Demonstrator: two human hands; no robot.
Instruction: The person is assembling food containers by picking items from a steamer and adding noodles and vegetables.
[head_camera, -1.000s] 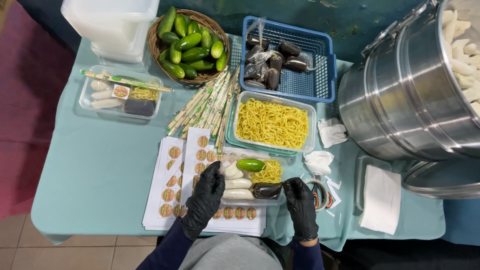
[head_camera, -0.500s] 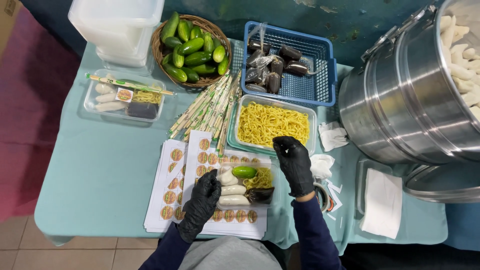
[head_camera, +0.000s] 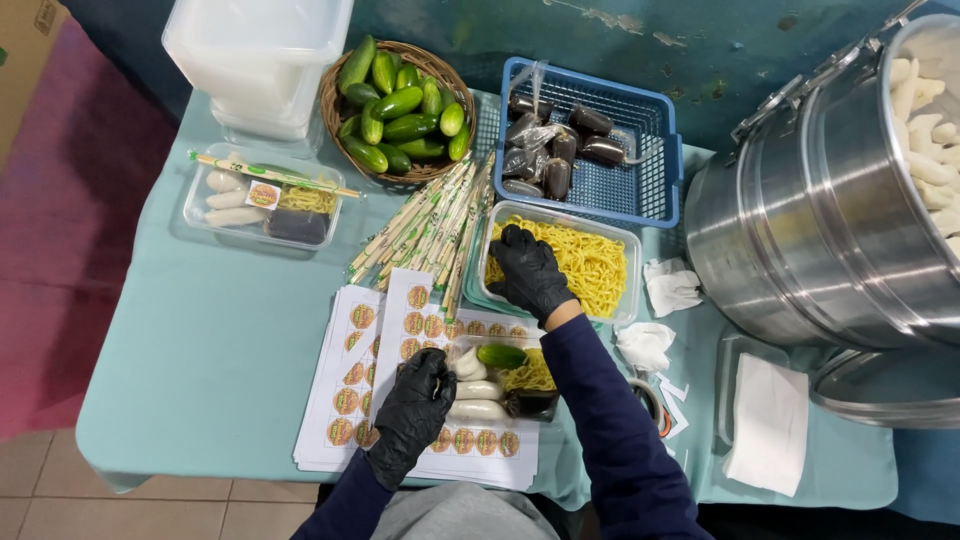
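The right hand (head_camera: 527, 272), in a black glove, reaches across the table (head_camera: 200, 330) into the clear tub of yellow noodles (head_camera: 590, 262), its fingers curled down onto the noodles at the tub's near left corner; whether it has pinched any strands cannot be told. The left hand (head_camera: 420, 400), also gloved in black, rests with loosely bent fingers against the left edge of a small clear food tray (head_camera: 500, 385) just in front of the person, steadying it on top of the sticker sheets (head_camera: 345, 385). That tray holds white rolls, a small cucumber, a little heap of noodles and a dark sauce packet. A bundle of wrapped chopsticks (head_camera: 430, 225) lies between the sticker sheets and the noodle tub. Farther back stand a wicker basket of cucumbers (head_camera: 400, 105), a blue basket of dark sauce packets (head_camera: 600, 150) and a finished packed tray (head_camera: 262, 205) at the left. A large metal steamer (head_camera: 830, 220) stands at the right.
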